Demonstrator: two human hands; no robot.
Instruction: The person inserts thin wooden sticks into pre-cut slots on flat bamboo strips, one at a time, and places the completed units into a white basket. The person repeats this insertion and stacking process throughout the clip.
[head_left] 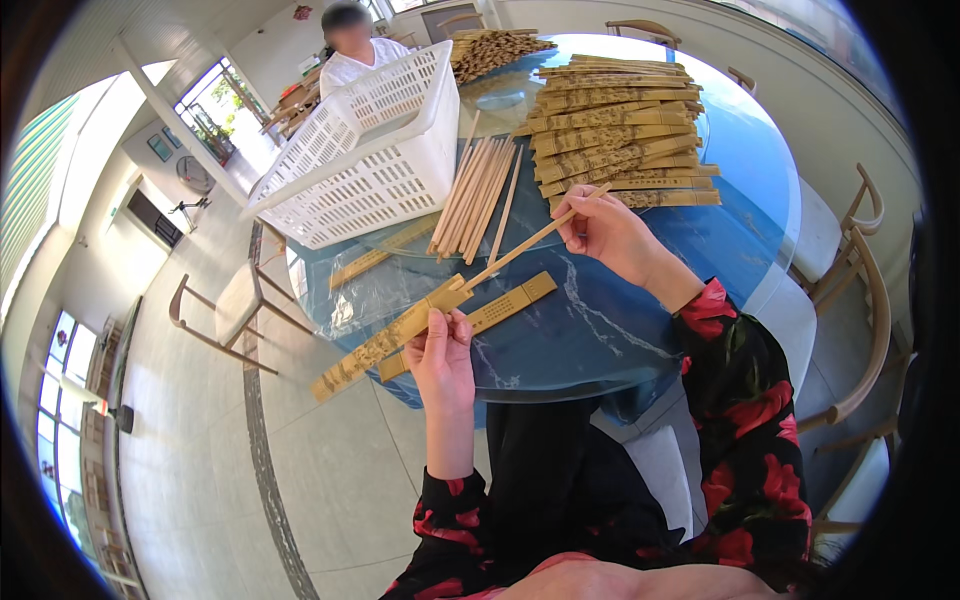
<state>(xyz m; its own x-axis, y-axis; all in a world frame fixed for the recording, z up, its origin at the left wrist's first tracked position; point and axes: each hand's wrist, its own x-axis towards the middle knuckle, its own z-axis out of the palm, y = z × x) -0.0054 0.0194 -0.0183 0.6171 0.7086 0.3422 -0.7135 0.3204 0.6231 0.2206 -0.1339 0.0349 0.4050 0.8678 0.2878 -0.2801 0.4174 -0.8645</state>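
While the left hand (441, 362) pinches a flat tan sleeve (372, 350) above the table's near-left edge, the right hand (612, 235) grips a slender wooden stick (540, 235), its lower tip at the sleeve's upper end; whether it is inside cannot be told. A second sleeve (515, 303) lies beneath, near the rim of the round blue table (615, 325). Loose sticks (475, 195), a white basket (385, 185) and a sleeve pile (620, 125) crowd the far side, leaving bare tabletop beside the right forearm.

Two hands (443, 362) (610, 235), one held stick (522, 250), one held strip (375, 348), one basket (378, 190), two strip piles (620, 135) (490, 55)
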